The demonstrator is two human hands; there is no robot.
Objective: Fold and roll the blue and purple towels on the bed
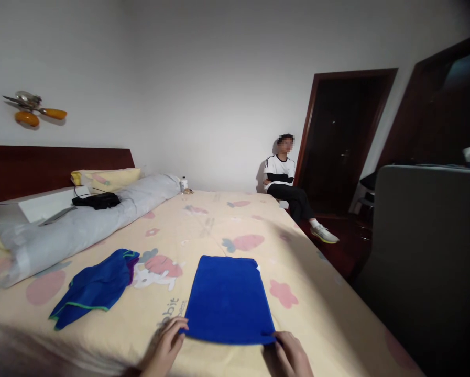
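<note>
Bed sheet (219, 220) bears a blue towel (229, 299) laid flat and squared at 6 o'clock — left hand (166, 348) and right hand (292, 356) each pinching a near corner — while a blue garment (95, 288) lies crumpled at 9 o'clock, unfolded.

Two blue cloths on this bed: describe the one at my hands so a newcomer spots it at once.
On the bed with the pale yellow cartoon-print sheet, look at the near edge, where the left hand and right hand touch the near corners of the blue towel. It lies flat, a plain smooth rectangle, unlike the crumpled blue garment with green trim to its left.
</note>
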